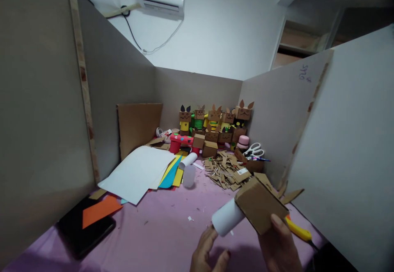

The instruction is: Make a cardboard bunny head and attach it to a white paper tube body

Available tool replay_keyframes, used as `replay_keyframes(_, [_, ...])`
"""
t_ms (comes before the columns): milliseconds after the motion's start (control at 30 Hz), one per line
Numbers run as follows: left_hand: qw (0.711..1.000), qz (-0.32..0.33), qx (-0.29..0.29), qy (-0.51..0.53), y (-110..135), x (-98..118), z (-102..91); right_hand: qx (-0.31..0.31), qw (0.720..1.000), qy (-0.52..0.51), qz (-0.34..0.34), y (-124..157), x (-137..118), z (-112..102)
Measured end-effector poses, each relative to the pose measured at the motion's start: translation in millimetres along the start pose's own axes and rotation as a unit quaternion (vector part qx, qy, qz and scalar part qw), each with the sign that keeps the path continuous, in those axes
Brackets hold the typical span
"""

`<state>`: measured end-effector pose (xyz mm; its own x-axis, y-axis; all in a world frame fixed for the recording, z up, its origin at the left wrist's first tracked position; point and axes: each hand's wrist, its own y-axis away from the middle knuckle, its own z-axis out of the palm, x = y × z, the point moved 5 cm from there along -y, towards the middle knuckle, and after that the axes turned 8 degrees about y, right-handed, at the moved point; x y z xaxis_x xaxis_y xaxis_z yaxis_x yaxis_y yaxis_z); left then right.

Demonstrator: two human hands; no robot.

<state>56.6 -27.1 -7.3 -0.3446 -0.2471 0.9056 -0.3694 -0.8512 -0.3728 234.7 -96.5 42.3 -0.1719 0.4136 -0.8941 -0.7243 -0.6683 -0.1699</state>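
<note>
My right hand (281,247) grips a brown cardboard box (260,204) with small ear flaps, low at the right. A white paper tube (227,217) sticks out of the box toward the left. My left hand (207,253) is just under the tube's free end, thumb and fingers curled apart and touching or nearly touching it. Both hands are cut off by the bottom edge.
Cardboard animal figures (215,120) line the back wall. Cardboard scraps (224,171), scissors (254,149), white and coloured paper sheets (138,173), a translucent cup (188,176), a black tablet (83,227) with orange paper, and a yellow cutter (298,230) lie on the purple table, walled by grey partitions.
</note>
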Motion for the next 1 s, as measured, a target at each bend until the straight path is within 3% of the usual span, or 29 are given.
replay_keyframes(100, [0.997,-0.048,0.053,0.024,0,-21,-14.4,-0.016,0.998,0.051,-0.032,-8,-10,4])
replay_keyframes(167, [0.993,-0.08,0.079,0.037,-2,-25,-22.6,-0.041,0.993,0.102,-0.051,-10,-9,9])
replay_keyframes(400, [0.988,-0.09,0.126,-0.023,-47,17,-53.8,-0.058,0.986,0.152,-0.034,-8,21,5])
replay_keyframes(567, [0.983,-0.055,0.163,-0.063,-96,33,-75.2,-0.052,0.994,0.093,0.006,-33,20,-10])
replay_keyframes(800, [0.975,-0.007,0.175,-0.139,-158,25,-93.4,-0.108,0.992,-0.03,0.052,-66,20,-5])
replay_keyframes(900, [0.969,0.004,0.171,-0.179,-179,22,-102.2,-0.085,0.989,-0.086,0.086,-64,29,1])
replay_keyframes(1000, [0.96,-0.038,0.148,-0.234,-198,16,-109.9,-0.048,0.981,-0.131,0.132,-62,44,0])
